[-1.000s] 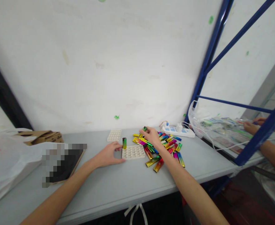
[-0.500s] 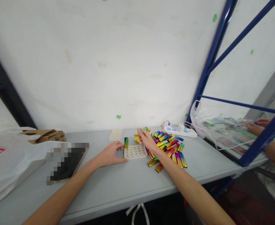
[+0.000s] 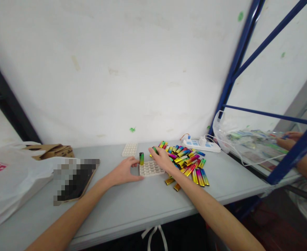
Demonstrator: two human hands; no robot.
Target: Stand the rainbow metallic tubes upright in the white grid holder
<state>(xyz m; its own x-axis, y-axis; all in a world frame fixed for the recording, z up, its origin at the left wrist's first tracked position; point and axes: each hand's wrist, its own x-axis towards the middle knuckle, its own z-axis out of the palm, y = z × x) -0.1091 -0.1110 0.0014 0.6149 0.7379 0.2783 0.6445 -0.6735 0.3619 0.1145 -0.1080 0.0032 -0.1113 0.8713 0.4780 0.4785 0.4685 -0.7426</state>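
A white tray with rows of round holes lies on the grey table. One green-and-gold cylinder stands upright at its back left corner. My left hand rests at the tray's left edge, thumb and fingers apart around that corner, holding nothing. Over the tray's back right part, my right hand pinches a green-topped cylinder. Right of the tray lies a loose pile of shiny multicoloured cylinders, partly behind my right hand and wrist.
A second white tray lies near the wall. On the left are a white plastic bag, folded cardboard and a dark flat device. A power strip sits at the back right. Beyond the blue frame, another person's hands show.
My right hand has moved left and slightly down from the pile's edge to above the tray, with the cylinder between its fingers. My left hand has barely moved.
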